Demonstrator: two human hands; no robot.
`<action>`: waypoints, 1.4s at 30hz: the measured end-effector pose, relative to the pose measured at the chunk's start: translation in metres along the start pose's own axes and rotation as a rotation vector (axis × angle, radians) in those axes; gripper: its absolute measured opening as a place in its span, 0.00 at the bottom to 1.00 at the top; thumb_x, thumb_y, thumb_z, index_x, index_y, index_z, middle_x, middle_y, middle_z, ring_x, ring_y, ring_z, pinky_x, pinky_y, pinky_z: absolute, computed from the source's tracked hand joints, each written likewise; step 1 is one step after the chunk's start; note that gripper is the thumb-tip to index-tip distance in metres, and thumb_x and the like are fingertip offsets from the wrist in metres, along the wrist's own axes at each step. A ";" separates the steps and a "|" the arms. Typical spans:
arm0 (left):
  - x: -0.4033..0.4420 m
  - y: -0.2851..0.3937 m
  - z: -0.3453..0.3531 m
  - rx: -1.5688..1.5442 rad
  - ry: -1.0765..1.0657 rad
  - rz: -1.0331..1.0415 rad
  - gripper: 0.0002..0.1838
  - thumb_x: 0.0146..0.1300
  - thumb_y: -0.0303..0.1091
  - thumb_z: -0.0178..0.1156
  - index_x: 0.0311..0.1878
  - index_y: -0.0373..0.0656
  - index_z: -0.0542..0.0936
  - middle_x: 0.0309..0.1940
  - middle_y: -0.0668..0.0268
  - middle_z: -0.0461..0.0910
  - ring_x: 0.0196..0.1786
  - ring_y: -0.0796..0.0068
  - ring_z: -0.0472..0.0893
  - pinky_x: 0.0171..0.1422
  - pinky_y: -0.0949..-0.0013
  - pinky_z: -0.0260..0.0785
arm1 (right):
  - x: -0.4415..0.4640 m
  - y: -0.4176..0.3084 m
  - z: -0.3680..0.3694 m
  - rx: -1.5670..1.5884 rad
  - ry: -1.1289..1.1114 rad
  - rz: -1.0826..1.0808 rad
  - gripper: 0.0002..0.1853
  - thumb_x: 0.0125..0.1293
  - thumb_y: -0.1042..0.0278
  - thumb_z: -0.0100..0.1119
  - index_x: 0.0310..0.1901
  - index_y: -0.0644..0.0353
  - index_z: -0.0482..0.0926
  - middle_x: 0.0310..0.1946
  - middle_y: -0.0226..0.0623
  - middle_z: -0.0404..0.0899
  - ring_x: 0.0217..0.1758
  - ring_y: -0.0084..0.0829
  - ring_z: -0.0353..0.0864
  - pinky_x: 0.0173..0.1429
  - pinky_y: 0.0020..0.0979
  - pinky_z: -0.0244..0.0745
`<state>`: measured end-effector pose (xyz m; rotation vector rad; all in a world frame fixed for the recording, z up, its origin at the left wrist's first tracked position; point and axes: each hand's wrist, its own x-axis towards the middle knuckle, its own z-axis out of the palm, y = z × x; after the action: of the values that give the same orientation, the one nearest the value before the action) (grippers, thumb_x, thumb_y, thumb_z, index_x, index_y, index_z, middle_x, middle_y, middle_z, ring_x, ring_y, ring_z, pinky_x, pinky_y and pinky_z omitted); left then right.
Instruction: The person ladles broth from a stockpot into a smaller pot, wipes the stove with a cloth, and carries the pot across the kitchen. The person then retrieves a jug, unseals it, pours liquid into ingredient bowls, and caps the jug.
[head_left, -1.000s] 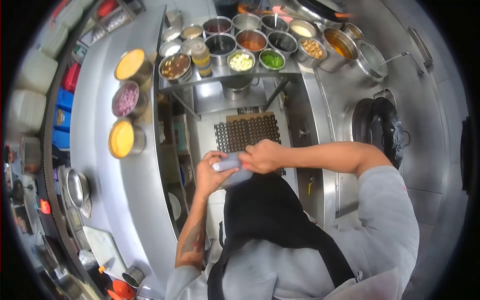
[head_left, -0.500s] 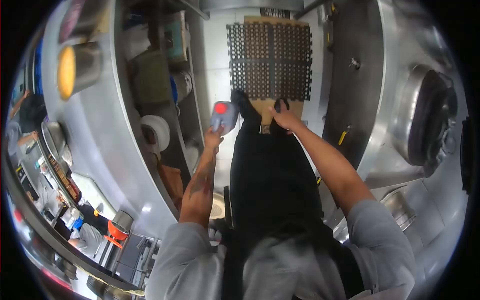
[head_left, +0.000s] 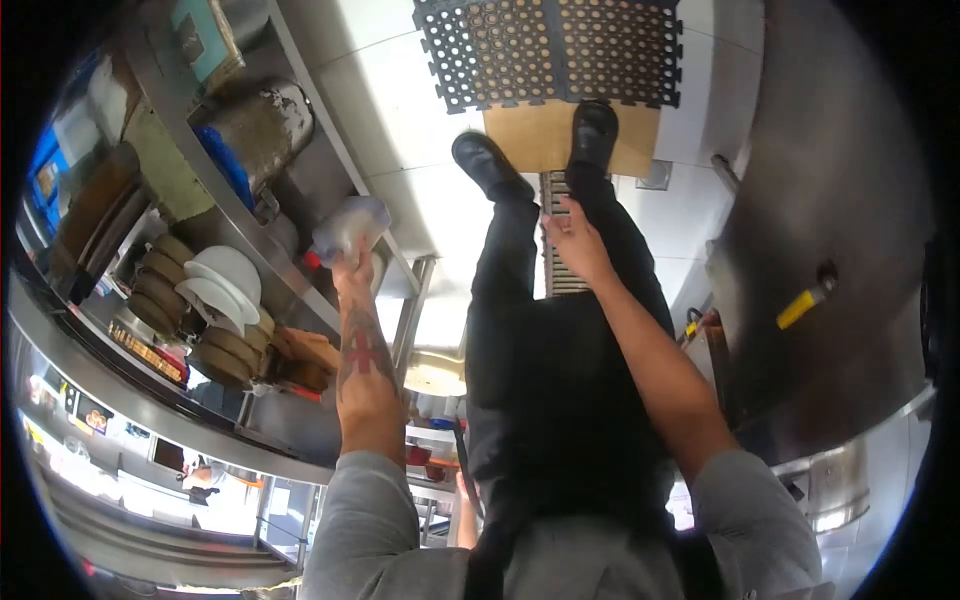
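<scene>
L hand [head_left: 352,268], left of centre in the frame, gripped a translucent greyish plastic jug w/ a red cap, fingers wrapped round 1 end. The jug [head_left: 350,222] was tilted, its red cap [head_left: 312,260] toward the lower left; contents too blurred to tell. It appeared in front of the edge of a grey metal shelf unit [head_left: 340,150]; cdn't tell if they touched.

R hand [head_left: 578,240], just right of centre, held nothing visible, fingers loosely bent & a bit apart. It showed over a long slotted floor grate [head_left: 556,272] & near the person's R leg; contact w/ the leg unclear.

Top centre: black rubber mat w/ round holes [head_left: 553,50], next to a flat brown cardboard sheet [head_left: 530,140]. 2 black shoes [head_left: 485,163] were at the cardboard, approx. 1 per side. Long black apron [head_left: 560,400] filled the lower centre, grey sleeves [head_left: 365,500] either side.

Left side of frame: white bowls [head_left: 215,270] beside stacked brown bowls [head_left: 160,280]; above them, a worn metal container [head_left: 270,130] w/ a blue piece [head_left: 225,160] at its side. Right side: yellow-handled valve [head_left: 798,310] on a dark steel panel [head_left: 850,200].
</scene>
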<state>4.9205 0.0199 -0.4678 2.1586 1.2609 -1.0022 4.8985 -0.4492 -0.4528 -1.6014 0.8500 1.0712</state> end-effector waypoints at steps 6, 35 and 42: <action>0.048 -0.002 0.018 -0.798 0.205 0.154 0.33 0.71 0.48 0.64 0.70 0.35 0.69 0.62 0.51 0.74 0.64 0.56 0.76 0.60 0.57 0.80 | 0.005 0.006 0.029 -0.067 -0.081 -0.047 0.35 0.73 0.46 0.60 0.73 0.58 0.64 0.48 0.45 0.87 0.49 0.43 0.88 0.57 0.41 0.79; 0.015 0.030 0.016 -2.295 0.396 -0.140 0.20 0.77 0.34 0.46 0.65 0.37 0.76 0.64 0.52 0.76 0.63 0.39 0.77 0.51 0.64 0.89 | 0.001 -0.039 0.026 0.111 -0.174 -0.082 0.21 0.75 0.57 0.61 0.61 0.60 0.75 0.39 0.42 0.86 0.38 0.35 0.87 0.46 0.36 0.81; 0.019 0.059 0.001 -2.092 0.400 -0.001 0.22 0.76 0.40 0.51 0.66 0.37 0.75 0.61 0.55 0.80 0.62 0.54 0.80 0.65 0.53 0.80 | 0.001 -0.031 0.029 0.106 -0.124 -0.095 0.21 0.75 0.55 0.61 0.61 0.60 0.76 0.42 0.42 0.86 0.42 0.36 0.88 0.49 0.37 0.81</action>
<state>4.9773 0.0011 -0.4820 0.5494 1.2674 0.7667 4.9196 -0.4128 -0.4465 -1.4570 0.7291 1.0294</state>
